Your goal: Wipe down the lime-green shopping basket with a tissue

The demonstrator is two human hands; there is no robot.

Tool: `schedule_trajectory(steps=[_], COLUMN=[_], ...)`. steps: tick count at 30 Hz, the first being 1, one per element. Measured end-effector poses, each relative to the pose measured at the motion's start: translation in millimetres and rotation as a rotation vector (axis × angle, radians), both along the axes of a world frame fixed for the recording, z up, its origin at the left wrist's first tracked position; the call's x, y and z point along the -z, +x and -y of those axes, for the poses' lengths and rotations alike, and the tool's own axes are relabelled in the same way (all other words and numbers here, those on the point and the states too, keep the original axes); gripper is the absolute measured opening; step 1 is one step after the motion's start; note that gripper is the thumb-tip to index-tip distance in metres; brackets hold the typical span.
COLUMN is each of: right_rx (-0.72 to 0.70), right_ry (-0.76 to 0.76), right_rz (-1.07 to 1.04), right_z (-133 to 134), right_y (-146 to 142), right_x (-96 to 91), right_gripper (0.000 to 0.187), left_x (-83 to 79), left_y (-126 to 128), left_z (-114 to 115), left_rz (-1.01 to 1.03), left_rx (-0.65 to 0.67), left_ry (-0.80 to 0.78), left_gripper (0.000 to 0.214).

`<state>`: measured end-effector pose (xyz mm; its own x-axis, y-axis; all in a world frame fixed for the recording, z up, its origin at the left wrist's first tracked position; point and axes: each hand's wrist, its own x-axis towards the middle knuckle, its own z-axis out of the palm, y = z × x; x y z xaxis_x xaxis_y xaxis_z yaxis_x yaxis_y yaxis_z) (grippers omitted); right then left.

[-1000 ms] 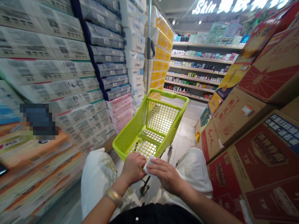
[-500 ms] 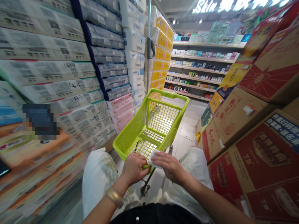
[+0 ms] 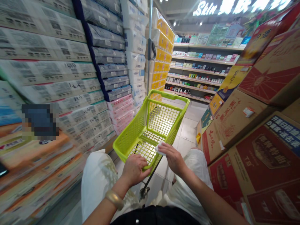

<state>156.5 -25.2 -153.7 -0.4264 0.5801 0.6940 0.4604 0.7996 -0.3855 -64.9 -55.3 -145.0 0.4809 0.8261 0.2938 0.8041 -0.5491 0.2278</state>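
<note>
A lime-green plastic shopping cart (image 3: 150, 125) stands in the aisle in front of me, with nothing in its basket. My left hand (image 3: 134, 170) is closed around the near rim of the basket. My right hand (image 3: 172, 157) presses a small white cloth (image 3: 160, 147) against the right side rim, fingers curled over it. A gold bangle sits on my left wrist.
Stacked tissue packs (image 3: 70, 78) line the left side of the narrow aisle. Cardboard cartons (image 3: 253, 125) are piled on the right. Shelves of small products (image 3: 199, 72) cross the far end. A tiled floor (image 3: 187, 131) runs ahead past the cart.
My right hand with the white cloth has slid from the near rim forward along the cart's right rim. My left hand stays on the near rim.
</note>
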Motion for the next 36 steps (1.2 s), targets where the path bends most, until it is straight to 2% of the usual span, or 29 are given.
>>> schedule_trajectory(steps=[2,6,8,14,18,20,26,32,34,36], right_rx=[0.048,-0.157,-0.198,0.035,-0.130,-0.162,0.058,-0.169,-0.128,-0.028], right_ry=[-0.008,0.036,0.041,0.002,0.040,0.049,0.011,0.066,0.051,0.029], right_rz=[-0.027,0.150,0.182,0.005,0.127,0.145,0.008,0.149,0.120,0.048], right_z=[1,20,20,2,17,19,6,29,24,16], right_y=[-3,-13,-12,-6,-15,-14,-8,-21,-18,-15], right_x=[0.3,2.5,1.9,-0.7,3.2,3.3,-0.4,4.0,2.2,-0.2], right_gripper=[0.039,0.037,0.037,0.038,0.037,0.037,0.038,0.035,0.036,0.037], left_x=[0.0,1.2,1.1,-0.7,0.6,1.4,2.3,5.4,5.5,4.9], left_y=[0,-1,-1,-1,-2,-3,-4,-8,-11,-15], left_z=[0,0,0,0,-1,-1,2,2,3,4], left_rz=[0.003,0.008,-0.001,-0.011,-0.008,-0.001,0.036,0.048,0.049,0.048], left_rx=[0.002,0.007,0.007,-0.002,0.009,0.017,0.043,0.066,0.083,0.101], left_ry=[0.000,0.007,0.006,-0.019,-0.008,0.002,0.016,0.057,0.061,0.059], left_gripper=[0.030,0.024,0.023,0.029,0.021,0.021,0.029,0.024,0.026,0.028])
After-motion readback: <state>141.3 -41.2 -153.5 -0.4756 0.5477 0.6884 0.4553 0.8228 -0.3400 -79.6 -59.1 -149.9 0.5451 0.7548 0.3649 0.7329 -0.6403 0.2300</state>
